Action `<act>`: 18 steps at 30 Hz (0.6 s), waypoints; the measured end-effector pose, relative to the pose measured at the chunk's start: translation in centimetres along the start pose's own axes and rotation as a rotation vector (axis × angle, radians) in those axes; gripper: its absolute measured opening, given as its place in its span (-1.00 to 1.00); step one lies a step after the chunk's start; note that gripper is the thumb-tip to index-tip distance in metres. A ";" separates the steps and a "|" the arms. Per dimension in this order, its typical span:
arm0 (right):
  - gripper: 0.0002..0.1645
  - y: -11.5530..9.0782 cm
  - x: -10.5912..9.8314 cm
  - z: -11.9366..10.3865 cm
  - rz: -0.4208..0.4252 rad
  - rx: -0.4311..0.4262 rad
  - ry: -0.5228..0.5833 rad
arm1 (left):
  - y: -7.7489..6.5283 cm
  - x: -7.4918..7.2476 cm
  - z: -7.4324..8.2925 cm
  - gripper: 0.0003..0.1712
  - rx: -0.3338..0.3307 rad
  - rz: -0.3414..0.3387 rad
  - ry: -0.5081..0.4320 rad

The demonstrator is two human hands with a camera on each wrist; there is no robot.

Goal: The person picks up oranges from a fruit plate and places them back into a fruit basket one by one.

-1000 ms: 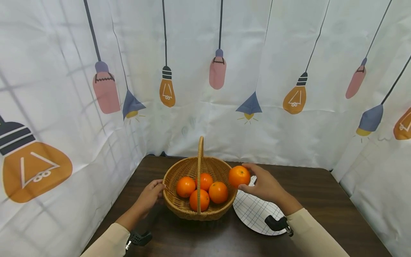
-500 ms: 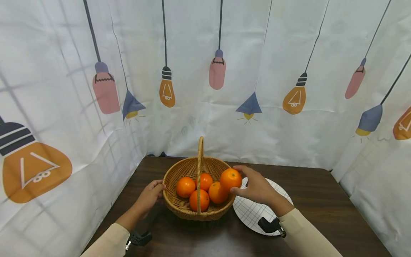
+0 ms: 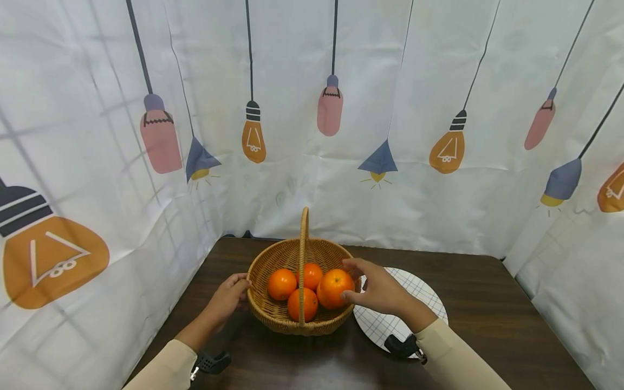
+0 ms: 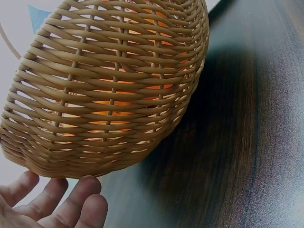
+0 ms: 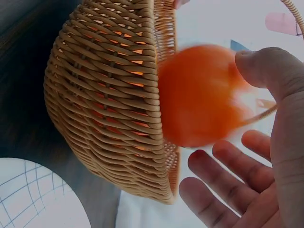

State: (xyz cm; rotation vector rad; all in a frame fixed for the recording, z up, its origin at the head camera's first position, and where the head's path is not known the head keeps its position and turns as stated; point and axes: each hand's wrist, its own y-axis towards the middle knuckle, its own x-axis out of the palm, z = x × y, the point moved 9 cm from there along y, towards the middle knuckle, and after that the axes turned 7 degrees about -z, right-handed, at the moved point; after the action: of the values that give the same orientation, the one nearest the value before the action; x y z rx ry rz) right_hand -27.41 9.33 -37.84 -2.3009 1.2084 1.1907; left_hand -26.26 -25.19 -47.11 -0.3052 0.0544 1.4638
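A wicker basket [image 3: 270,322] with a tall arched handle [image 3: 303,238] stands on the table and contains several oranges [image 3: 281,284]. At its left end, my left hand [image 3: 226,298] holds the rim; the left wrist view shows fingers [image 4: 85,190] against the basket's edge. My right hand [image 3: 382,290] is over the right rim, fingers spread. Just beyond its fingertips, another orange [image 3: 336,284] is inside the basket's right side, in front of a neighbouring one. That orange [image 5: 202,97] is blurred in the right wrist view, and the fingers there stand apart from it.
A white plate [image 3: 380,327] with a blue grid pattern lies right of the basket, partly under my right forearm. The dark wood table [image 3: 497,309] extends farther right. A white curtain [image 3: 424,211] printed with lamps hangs behind and at the sides.
My right hand has carried an orange leftward from above the plate into the basket and let go of it. My left hand has stayed at the rim.
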 end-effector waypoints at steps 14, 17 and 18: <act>-0.21 -0.9 -0.2 1.3 0.024 0.011 -0.029 | 0.0 0.1 0.2 -0.39 0.000 -0.001 -0.007; -0.21 -1.7 -0.6 2.2 0.051 0.027 -0.040 | 0.0 0.2 0.2 -0.40 -0.003 0.003 -0.008; -0.21 -2.0 -0.8 2.6 0.064 0.037 -0.044 | 0.0 0.2 0.3 -0.40 0.000 0.005 -0.002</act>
State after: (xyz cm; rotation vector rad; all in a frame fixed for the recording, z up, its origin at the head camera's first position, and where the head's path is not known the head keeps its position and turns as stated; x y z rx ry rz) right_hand -27.47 12.52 -39.04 -2.2130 1.2863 1.2233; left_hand -26.25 -24.97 -46.86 -0.3042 0.0536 1.4693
